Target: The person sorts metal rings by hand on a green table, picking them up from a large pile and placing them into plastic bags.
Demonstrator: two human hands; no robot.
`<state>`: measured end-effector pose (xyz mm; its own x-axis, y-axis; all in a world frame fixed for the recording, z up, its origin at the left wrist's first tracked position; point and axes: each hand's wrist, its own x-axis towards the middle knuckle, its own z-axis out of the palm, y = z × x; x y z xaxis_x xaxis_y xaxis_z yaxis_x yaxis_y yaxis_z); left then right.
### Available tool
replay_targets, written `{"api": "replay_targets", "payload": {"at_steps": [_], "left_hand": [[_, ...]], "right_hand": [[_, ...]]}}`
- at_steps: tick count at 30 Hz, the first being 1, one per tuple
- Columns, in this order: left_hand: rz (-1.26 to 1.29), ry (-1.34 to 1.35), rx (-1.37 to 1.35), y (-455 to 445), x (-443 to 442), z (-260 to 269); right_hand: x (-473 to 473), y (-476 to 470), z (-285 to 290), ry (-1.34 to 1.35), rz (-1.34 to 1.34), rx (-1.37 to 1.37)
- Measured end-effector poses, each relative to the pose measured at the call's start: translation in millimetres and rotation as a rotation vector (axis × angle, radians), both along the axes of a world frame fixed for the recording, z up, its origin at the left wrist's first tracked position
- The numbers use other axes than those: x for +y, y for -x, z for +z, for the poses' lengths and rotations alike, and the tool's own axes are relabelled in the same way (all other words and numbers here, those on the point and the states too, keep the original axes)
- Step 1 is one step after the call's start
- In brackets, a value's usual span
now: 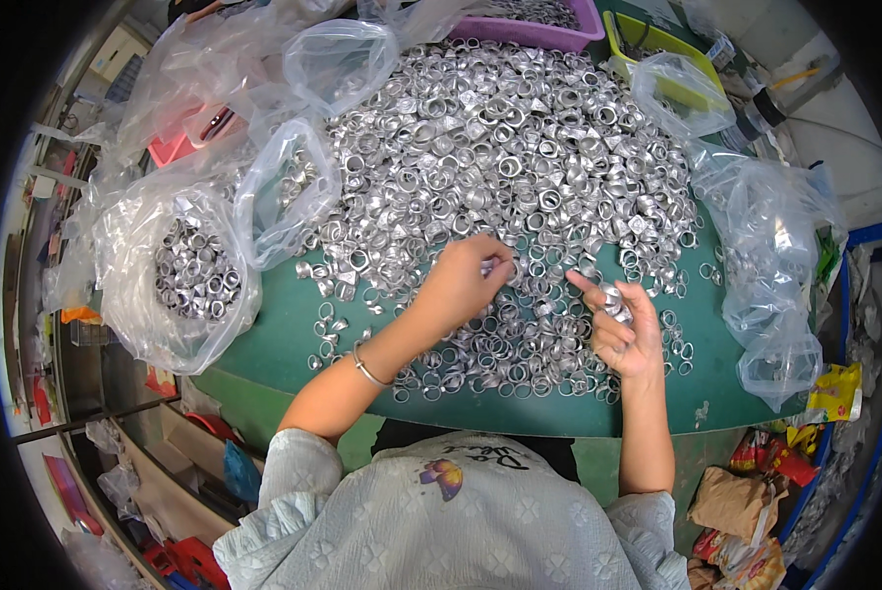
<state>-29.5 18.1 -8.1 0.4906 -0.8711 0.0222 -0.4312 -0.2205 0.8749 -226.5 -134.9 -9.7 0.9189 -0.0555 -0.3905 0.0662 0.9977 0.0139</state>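
A large heap of silver-coloured metal rings [485, 147] covers the middle of the green table [677, 405]. My left hand [459, 284], with a metal bangle [367, 367] on its wrist, is at the near edge of the heap, its fingers curled in on one or more rings. To its right my right hand [624, 332] is turned palm up, with several metal rings [612, 301] held between thumb and fingers; its index finger points out over the rings. Looser rings [515, 354] lie spread between the hands and the table's near edge.
An open plastic bag of rings [199, 269] stands at the left, beside more clear bags [286, 195]. A purple basket [537, 33] and a yellow-green basket [666, 59] are at the back. Clear bags [765, 273] lie at the right. Part of another person [194, 10] shows at the top left.
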Motion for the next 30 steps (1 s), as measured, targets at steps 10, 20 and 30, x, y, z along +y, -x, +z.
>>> {"api": "replay_targets", "payload": {"at_steps": [10, 20, 30], "left_hand": [[-0.157, -0.043, 1.407, 5.6, 34.0, 11.8], [0.072, -0.01, 2.001, 68.4, 72.4, 10.7], [0.188, 0.487, 2.065, 70.5, 86.2, -5.1]], "right_hand": [[27.5, -11.0, 12.9, 0.079, -0.03, 0.013], [113.0, -34.7, 23.1, 1.608, -0.213, 0.219], [137.9, -50.8, 46.7, 2.604, -0.151, -0.136]]}}
